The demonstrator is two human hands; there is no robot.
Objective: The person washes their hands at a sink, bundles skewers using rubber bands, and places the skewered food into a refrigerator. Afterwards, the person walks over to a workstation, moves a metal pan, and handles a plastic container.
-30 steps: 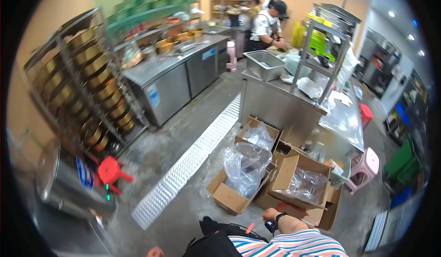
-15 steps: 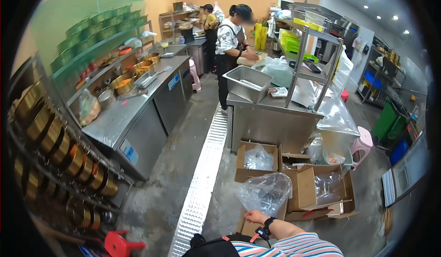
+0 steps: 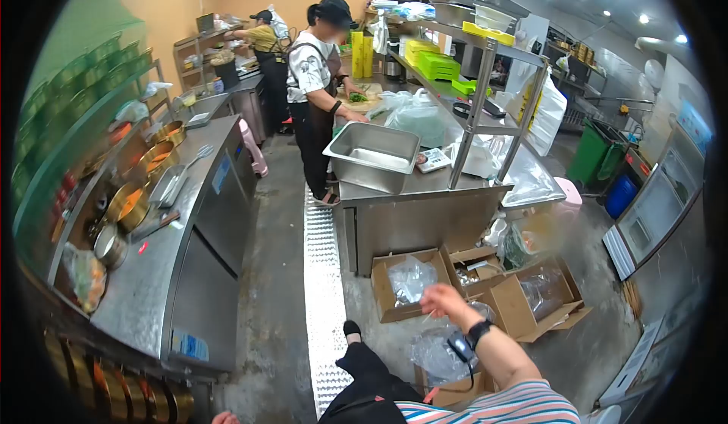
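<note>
My right hand [image 3: 446, 303], with a dark wristband, is raised in front of the open cardboard boxes. Its fingers are curled; a thin pale thing may be at the fingertips, too small to make out. Just beyond the hand is an open box [image 3: 387, 310] with clear plastic bags [image 3: 410, 278] inside. Below my forearm lies a crumpled clear plastic bag [image 3: 438, 356] over another box. Only a sliver of my left hand [image 3: 225, 419] shows at the bottom edge, with its fingers mostly hidden.
A steel counter [image 3: 432, 223] carries a deep steel pan [image 3: 373, 155]; a person [image 3: 309, 90] works there over greens on a board. A long steel counter [image 3: 144, 295] with brass pots stands left. A metal drain strip [image 3: 322, 303] runs along the floor. More cardboard boxes [image 3: 516, 306] sit right.
My right hand has lifted away from the clear plastic bag, up towards the boxes. The view has shifted, and my foot and a bit of my left hand now show.
</note>
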